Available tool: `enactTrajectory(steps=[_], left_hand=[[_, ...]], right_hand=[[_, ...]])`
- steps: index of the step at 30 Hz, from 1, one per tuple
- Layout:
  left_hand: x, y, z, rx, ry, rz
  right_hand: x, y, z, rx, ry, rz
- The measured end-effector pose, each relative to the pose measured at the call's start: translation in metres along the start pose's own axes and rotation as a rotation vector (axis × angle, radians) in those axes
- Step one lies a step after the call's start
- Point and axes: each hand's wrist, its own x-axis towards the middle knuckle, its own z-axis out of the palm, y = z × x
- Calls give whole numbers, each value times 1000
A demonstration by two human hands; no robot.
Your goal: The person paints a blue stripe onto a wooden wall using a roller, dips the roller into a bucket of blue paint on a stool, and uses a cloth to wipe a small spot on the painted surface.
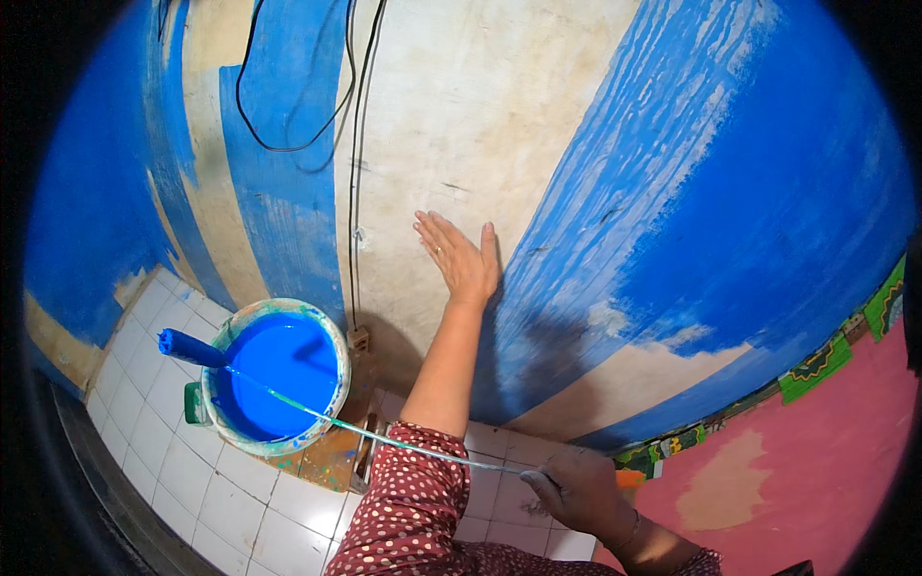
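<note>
My left hand (464,263) is stretched out flat, palm towards the bare cream strip of the wall (461,129), fingers up and thumb apart. Whether it touches the wall I cannot tell. My right hand (580,493), low on the right, grips a paint roller by its handle (631,478), whose orange end shows past the fist. The thin metal rod (403,441) runs left across my left sleeve and above the bucket. At its far end the blue-coated roller sleeve (191,351) sits at the left rim of a paint-smeared bucket (338,403) of blue paint (281,381).
The bucket rests on a paint-spattered wooden stand (324,461) on white floor tiles (173,468). A black cable (353,216) runs down the wall to a socket (359,338). Wet-looking blue paint (778,201) covers the right wall. A pink surface (792,461) lies at lower right.
</note>
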Motion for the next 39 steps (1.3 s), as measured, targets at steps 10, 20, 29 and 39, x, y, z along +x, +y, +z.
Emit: enactTrajectory(steps=[10, 20, 29, 39], left_hand=[[16, 3, 35, 116, 8, -58], [-18, -23, 14, 155, -242, 62], [-52, -74, -5, -4, -725, -411], [-195, -82, -96, 40, -470, -187]], right_hand=[[15, 1, 1, -6, 28, 17], [20, -4, -9, 53, 96, -1], [10, -9, -1, 28, 115, 16], [-8, -4, 5, 52, 109, 23]])
